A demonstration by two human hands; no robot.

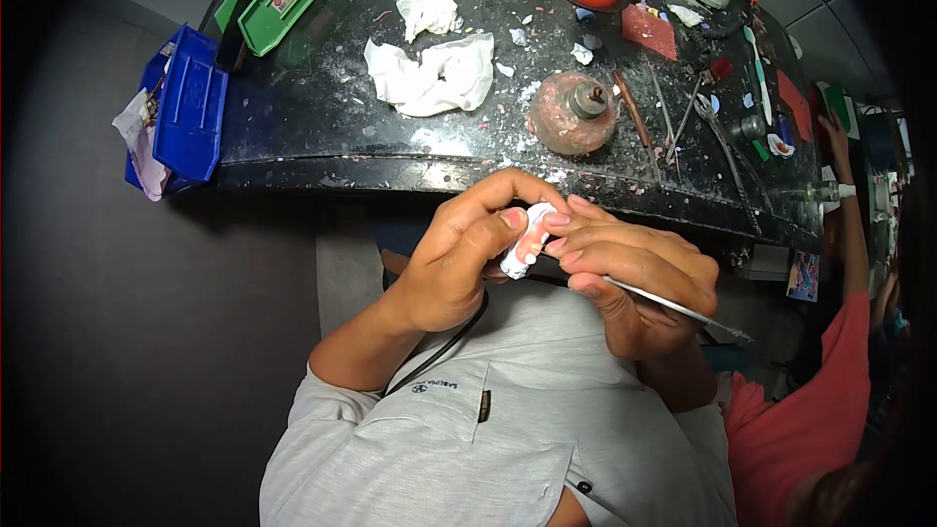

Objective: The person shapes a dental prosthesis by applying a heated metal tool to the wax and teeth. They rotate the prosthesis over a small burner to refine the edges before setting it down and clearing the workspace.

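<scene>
Between my two hands, just in front of my shirt, is a small white dental cast [515,262] with pink wax and a few tooth-like pieces on it. My left hand [459,259] is closed around the cast's left side, thumb on top. In my right hand [644,278] lies a thin metal carving tool [673,305]; its shaft sticks out toward the lower right. The tool's working tip is at the cast, partly hidden by my fingers. My right fingertips also touch the cast's upper edge.
A pink-stained spirit burner [574,115] stands near the bench edge. Crumpled white tissue [429,73] lies behind it to the left. Blue [190,107] and green bins [288,0] sit at left. Several metal tools [717,132] lie at right. A person in a red sleeve [844,361] works at far right.
</scene>
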